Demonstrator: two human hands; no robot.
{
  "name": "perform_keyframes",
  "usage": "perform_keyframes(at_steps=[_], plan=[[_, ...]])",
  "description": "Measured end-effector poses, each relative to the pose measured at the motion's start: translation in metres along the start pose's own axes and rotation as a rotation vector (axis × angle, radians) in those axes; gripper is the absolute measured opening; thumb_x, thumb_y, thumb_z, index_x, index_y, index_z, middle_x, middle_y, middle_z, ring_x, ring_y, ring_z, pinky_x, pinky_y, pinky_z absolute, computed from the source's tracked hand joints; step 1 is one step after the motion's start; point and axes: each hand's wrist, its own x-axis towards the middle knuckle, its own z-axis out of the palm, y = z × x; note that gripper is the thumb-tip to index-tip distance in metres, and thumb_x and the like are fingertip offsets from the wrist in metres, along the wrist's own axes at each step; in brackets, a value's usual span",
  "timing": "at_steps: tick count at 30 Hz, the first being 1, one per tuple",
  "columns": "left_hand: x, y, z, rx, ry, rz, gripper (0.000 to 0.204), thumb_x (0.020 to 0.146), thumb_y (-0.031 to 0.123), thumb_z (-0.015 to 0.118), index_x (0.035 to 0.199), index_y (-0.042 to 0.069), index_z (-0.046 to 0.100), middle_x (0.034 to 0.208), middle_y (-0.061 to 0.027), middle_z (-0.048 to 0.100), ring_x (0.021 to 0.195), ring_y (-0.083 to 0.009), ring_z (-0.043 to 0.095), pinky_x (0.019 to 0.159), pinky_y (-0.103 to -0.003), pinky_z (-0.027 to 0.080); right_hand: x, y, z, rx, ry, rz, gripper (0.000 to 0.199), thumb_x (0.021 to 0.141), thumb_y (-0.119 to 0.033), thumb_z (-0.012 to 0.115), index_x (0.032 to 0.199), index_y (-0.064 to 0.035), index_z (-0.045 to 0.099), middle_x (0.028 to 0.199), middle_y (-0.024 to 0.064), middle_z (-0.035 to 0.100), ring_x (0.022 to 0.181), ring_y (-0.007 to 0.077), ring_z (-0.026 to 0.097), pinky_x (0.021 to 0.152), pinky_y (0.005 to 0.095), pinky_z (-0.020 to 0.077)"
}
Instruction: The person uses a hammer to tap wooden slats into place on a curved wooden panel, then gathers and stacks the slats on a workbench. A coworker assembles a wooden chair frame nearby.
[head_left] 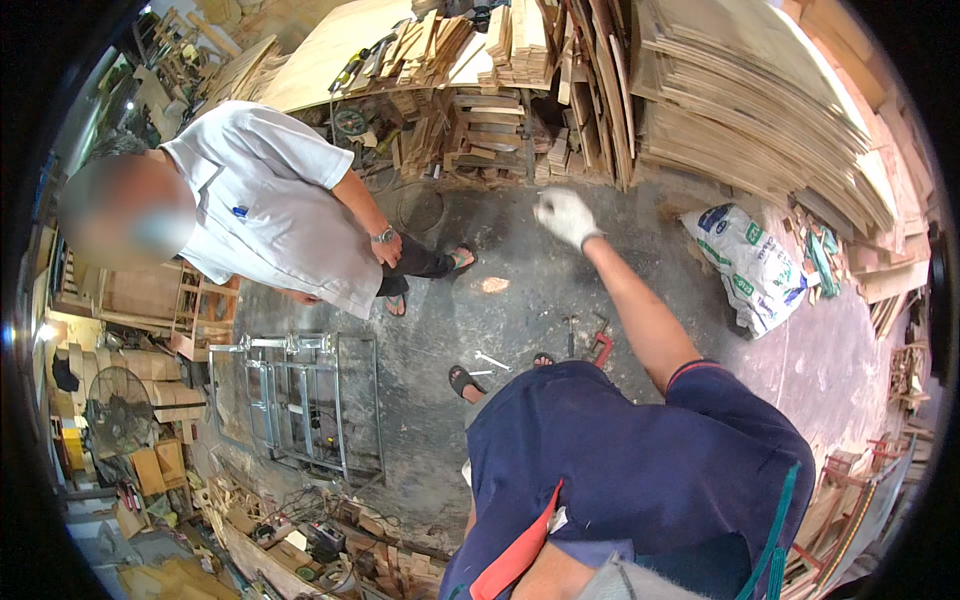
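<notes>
My right hand (pixel 566 216), in a white work glove, is stretched out ahead over the grey floor. Its fingers are curled in, and nothing shows in them. Of my left hand (pixel 467 472), only a sliver of white glove seems to show beside my navy shirt, its fingers hidden. Near my sandalled feet lie two metal wrenches (pixel 492 361). A red clamp (pixel 602 346) is on the floor beneath my right forearm, with a dark slim tool (pixel 571 336) beside it. Neither hand touches these.
Another person in a white shirt (pixel 270 190) stands ahead to the left, arm lowered. A metal tube frame (pixel 345 420) rests at left, near a standing fan (pixel 120 405). Plywood sheets (pixel 750 110) are stacked far right, by a white sack (pixel 745 265). A board-topped bench (pixel 330 50) holds wood strips.
</notes>
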Motion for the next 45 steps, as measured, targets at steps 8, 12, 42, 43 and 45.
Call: perform_keyframes(at_steps=[8, 12, 42, 43, 45], plan=[[-0.017, -0.025, 0.01, -0.007, 0.02, -0.086, 0.052, 0.088, 0.031, 0.063, 0.127, -0.003, 0.06, 0.115, -0.0276, 0.07, 0.105, -0.0439, 0.067, 0.089, -0.047, 0.051, -0.268, 0.084, 0.116, 0.078, -0.961, 0.834, 0.053, 0.087, -0.045, 0.064, 0.112, 0.0004, 0.074, 0.104, 0.0247, 0.075, 0.1, 0.0379, 0.073, 0.087, 0.0473, 0.0563], [-0.033, -0.029, 0.015, -0.01, 0.002, -0.104, 0.051, 0.088, 0.031, 0.063, 0.126, -0.003, 0.061, 0.115, -0.0274, 0.07, 0.104, -0.0436, 0.067, 0.089, -0.047, 0.051, -0.41, 0.155, 0.154, 0.116, -1.023, 0.896, 0.058, 0.084, -0.044, 0.069, 0.124, -0.0018, 0.07, 0.115, 0.022, 0.073, 0.104, 0.0342, 0.071, 0.085, 0.0483, 0.057], [-0.008, 0.024, 0.007, -0.007, 0.294, -0.023, 0.05, 0.087, 0.04, 0.058, 0.112, -0.001, 0.071, 0.114, -0.0302, 0.069, 0.112, -0.0463, 0.065, 0.097, -0.049, 0.049, -0.354, 0.135, 0.164, 0.097, -0.748, 0.671, 0.047, 0.093, -0.046, 0.062, 0.104, -0.0023, 0.075, 0.103, 0.0229, 0.074, 0.1, 0.0386, 0.071, 0.087, 0.0446, 0.0524], [-0.017, 0.016, 0.011, -0.027, 0.343, -0.042, 0.05, 0.087, 0.04, 0.058, 0.113, -0.001, 0.071, 0.114, -0.0301, 0.069, 0.113, -0.0462, 0.064, 0.098, -0.049, 0.049, -0.354, 0.137, 0.164, 0.093, -0.761, 0.661, 0.047, 0.093, -0.046, 0.062, 0.104, -0.0025, 0.075, 0.103, 0.0228, 0.074, 0.1, 0.0385, 0.071, 0.087, 0.0445, 0.0524], [-0.027, 0.039, 0.014, -0.084, 0.264, -0.115, 0.05, 0.086, 0.038, 0.058, 0.112, -0.002, 0.071, 0.115, -0.031, 0.069, 0.113, -0.0461, 0.064, 0.099, -0.048, 0.049, -0.348, 0.153, 0.164, 0.068, -0.748, 0.661, 0.047, 0.093, -0.046, 0.062, 0.104, -0.0028, 0.075, 0.103, 0.0226, 0.074, 0.1, 0.0382, 0.071, 0.087, 0.0443, 0.0525]])
